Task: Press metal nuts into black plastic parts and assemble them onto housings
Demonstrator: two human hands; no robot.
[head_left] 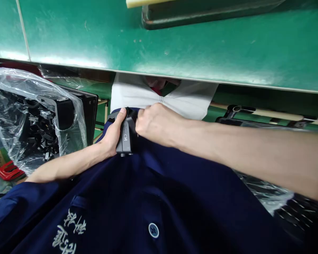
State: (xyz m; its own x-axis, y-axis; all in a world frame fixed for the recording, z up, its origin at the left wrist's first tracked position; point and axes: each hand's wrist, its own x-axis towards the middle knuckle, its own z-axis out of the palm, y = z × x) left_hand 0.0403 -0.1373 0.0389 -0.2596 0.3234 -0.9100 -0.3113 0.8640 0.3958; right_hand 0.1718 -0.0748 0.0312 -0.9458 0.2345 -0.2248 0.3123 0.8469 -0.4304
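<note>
Close to the body, below the table edge, my left hand point(112, 135) grips a dark grey plastic part point(125, 137) with pale lettering on its side. The thumb lies along its upper end. My right hand point(159, 125) is closed in a fist against the right side of the same part. Its curled fingers hide whatever they hold there. Behind both hands a white cloth point(161, 97) hangs below the table edge.
A green tabletop point(174, 49) crosses the top, with a dark tray point(201, 12) on it. At the left, a clear plastic bag point(71, 123) lines a bin of small black parts point(39, 130). More black parts point(296, 211) lie at the lower right, near a pale rail point(275, 114).
</note>
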